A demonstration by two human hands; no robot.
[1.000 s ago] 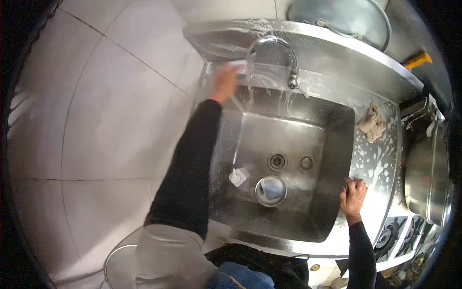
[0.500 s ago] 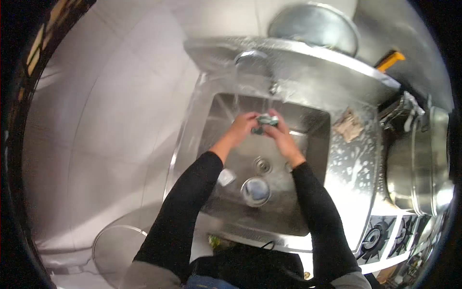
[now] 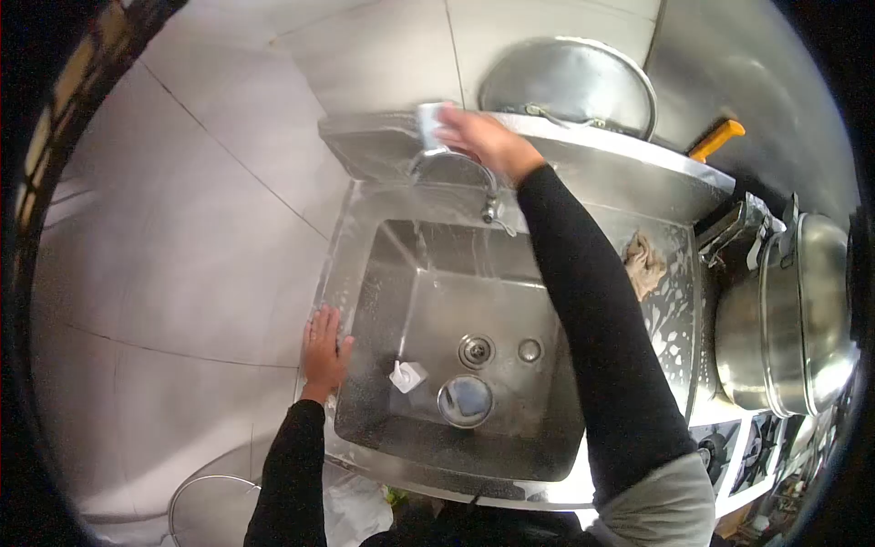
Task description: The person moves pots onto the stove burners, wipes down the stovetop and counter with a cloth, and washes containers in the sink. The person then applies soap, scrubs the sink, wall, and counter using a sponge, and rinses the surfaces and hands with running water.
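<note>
The pale pad (image 3: 429,128) is at the top edge of the backsplash (image 3: 629,187), above the far left of the counter (image 3: 344,264). The right hand (image 3: 483,141) grips it, fingers bent over it; blur hides the thumb. It is probably light, soft and slippery when wet, best held across its broad back. The left hand (image 3: 325,354) lies spread on the counter's left edge. Below the pad arches the tap (image 3: 490,210); the sink (image 3: 510,310) holds a bowl (image 3: 465,401) near its front edge. A cloth (image 3: 644,264) lies toward the counter's far right corner.
</note>
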